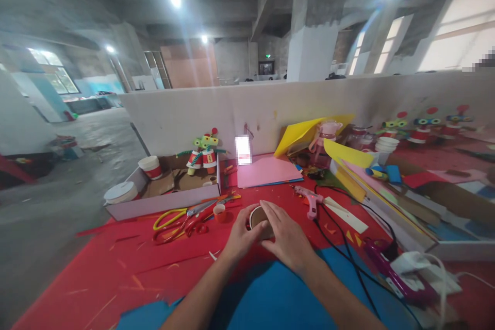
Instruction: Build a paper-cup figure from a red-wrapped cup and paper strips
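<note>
Both hands are wrapped round a paper cup point(258, 216) whose round brown end and white rim face me. My left hand point(244, 234) closes on its left side, the thumb lying across the brown end. Over the top and right side curve the fingers of my right hand point(285, 237). Most of the cup's wall is hidden by my fingers. Just left of my hands stands a small orange-red cup point(219, 212). Beyond it lie scissors with yellow handles point(170, 218) and another pair with red handles point(174, 234).
A pink glue gun point(310, 200) with a black cord lies to the right, near a purple power strip point(402, 273). Cup figures point(209, 157) stand in a cardboard box point(162, 201) at the left. Pink sheets point(266, 171) lie ahead; blue sheets point(278, 299) lie under my forearms.
</note>
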Motion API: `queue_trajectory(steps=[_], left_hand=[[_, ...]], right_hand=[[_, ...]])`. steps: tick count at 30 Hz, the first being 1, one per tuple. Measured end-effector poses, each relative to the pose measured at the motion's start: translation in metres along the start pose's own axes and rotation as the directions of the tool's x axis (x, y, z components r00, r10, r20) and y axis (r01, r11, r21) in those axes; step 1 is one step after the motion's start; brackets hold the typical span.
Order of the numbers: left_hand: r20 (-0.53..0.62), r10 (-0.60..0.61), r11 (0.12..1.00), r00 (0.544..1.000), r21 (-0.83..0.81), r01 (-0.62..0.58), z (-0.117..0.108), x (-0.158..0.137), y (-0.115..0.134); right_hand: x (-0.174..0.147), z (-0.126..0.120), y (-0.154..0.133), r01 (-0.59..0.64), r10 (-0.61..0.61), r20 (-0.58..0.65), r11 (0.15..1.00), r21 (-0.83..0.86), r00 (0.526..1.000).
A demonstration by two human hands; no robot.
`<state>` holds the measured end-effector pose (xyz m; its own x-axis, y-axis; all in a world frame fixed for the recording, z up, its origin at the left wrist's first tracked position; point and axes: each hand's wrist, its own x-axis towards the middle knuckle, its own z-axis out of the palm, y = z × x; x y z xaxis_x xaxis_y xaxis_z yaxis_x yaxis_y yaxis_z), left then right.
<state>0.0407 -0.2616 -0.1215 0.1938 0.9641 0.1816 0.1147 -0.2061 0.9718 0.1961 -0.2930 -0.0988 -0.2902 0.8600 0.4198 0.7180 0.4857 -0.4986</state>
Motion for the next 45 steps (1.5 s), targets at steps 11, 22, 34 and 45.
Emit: queue_trajectory(steps=[11, 22, 34, 45], left_hand=[[0.067, -0.024, 0.993, 0.997, -0.115, 0.032, 0.005, -0.001, 0.002], [-0.029, -0.138, 0.989, 0.99, -0.054, 0.136, 0.013, 0.001, 0.018], [-0.163, -0.145, 0.989, 0.976, -0.011, 0.145, 0.006, 0.006, 0.022], [-0.167, -0.152, 0.988, 0.974, -0.018, 0.151, 0.003, 0.008, 0.016]], right_hand=[[-0.001, 0.007, 0.005, -0.006, 0.007, -0.032, 0.999, 0.042, 0.999], [-0.003, 0.007, -0.001, -0.005, 0.006, 0.007, 0.997, -0.073, 1.0], [0.008, -0.082, 0.081, -0.376, 0.304, -0.358, 0.914, -0.151, 0.883], [-0.019, -0.057, 0.097, -0.498, 0.516, -0.061, 0.781, -0.378, 0.854]])
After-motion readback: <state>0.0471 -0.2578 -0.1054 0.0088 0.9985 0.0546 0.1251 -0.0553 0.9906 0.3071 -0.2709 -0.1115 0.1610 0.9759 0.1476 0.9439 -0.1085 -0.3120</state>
